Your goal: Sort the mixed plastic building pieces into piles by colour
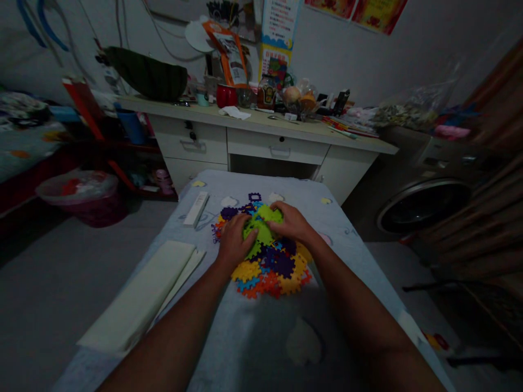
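Note:
A loose pile of plastic toy gears (283,263) in purple, yellow, orange and blue covers the middle of the cloth-covered table. Above the pile, a cluster of lime-green gears (262,231) is between my two hands. My left hand (235,239) grips its left side, thumb toward the middle. On the far right side, my right hand (291,222) pinches a green piece between thumb and fingers. The fingers hide part of the green pieces, and whether these are joined I cannot tell. A purple square frame piece (254,196) lies at the pile's far edge.
Folded cream cloth (143,294) lies along the table's left side, with a narrow white box (196,209) beyond it. Across from me stands a white desk (261,142) crowded with jars and bags. A washing machine (425,185) is at right, a pink bin (92,201) at left.

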Motion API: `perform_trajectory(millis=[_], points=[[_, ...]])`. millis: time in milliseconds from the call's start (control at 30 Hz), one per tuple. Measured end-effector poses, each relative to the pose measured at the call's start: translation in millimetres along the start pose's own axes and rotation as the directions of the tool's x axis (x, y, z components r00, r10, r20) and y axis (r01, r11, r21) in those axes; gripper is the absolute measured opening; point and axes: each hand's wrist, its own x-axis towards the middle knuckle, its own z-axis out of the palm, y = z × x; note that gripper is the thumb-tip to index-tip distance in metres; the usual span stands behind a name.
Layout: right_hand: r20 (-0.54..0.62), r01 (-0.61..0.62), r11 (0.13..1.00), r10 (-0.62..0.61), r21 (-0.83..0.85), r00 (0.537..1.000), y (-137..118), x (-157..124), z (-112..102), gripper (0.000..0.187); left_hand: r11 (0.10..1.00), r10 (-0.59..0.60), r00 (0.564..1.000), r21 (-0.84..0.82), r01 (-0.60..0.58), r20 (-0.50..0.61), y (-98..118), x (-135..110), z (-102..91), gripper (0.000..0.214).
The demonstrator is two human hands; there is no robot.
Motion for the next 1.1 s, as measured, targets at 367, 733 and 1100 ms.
perform_trajectory(millis=[367,733,1100], points=[[0.106,0.17,0.977,-0.157,-0.127,0.982,-50,-63,33,0.052,0.981,-0.142,0.978,0.112,0.161,-0.155,5,-5,-12.9,0.037],[0.11,0.177,0.975,-0.163,-0.133,0.98,-27,-70,36,0.055,0.986,-0.028,0.996,0.169,0.014,0.085,-2,-8,-6.4,0.055],[0.017,0.009,0.97,-0.005,-0.242,1.0,5,-69,24,0.043,0.994,0.091,0.973,0.048,-0.103,0.211,10,-12,-2.8,0.072]])
